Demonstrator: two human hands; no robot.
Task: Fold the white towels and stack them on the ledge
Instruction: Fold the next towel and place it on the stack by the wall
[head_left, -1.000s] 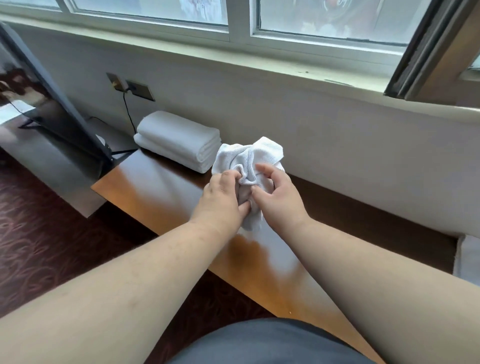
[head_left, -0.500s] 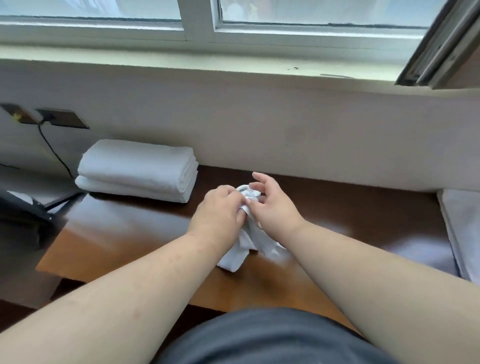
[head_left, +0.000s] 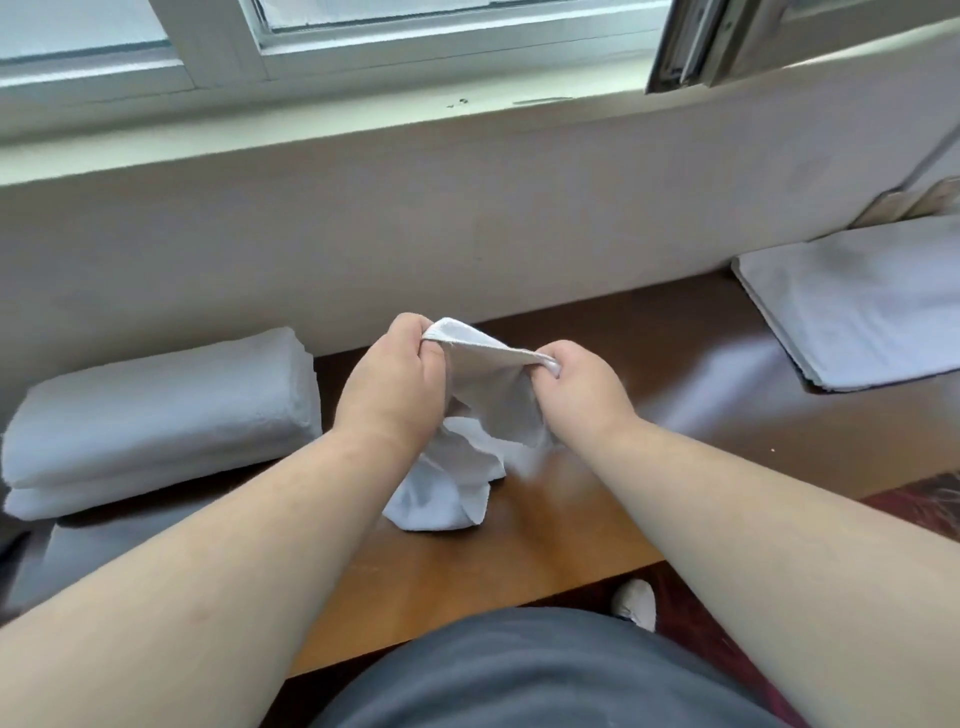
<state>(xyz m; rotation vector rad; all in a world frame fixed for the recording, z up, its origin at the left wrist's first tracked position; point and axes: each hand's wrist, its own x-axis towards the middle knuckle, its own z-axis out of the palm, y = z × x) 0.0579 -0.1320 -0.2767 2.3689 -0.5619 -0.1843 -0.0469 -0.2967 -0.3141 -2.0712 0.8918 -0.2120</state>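
Right now both hands pinch one edge of the small crumpled white towel (head_left: 467, 457), the left hand (head_left: 392, 379) and right hand (head_left: 582, 387) apart, likely to spread it flat for folding. Its bottom rests on the shiny brown wooden ledge (head_left: 571, 530). Two folded thick white towels (head_left: 156, 415) sit stacked at the left, I think. One flat white cloth (head_left: 857, 306) lies right.

folded towels (head_left: 156, 410) left on ledge (head_left: 519, 551), flat cloth (head_left: 857, 306) right
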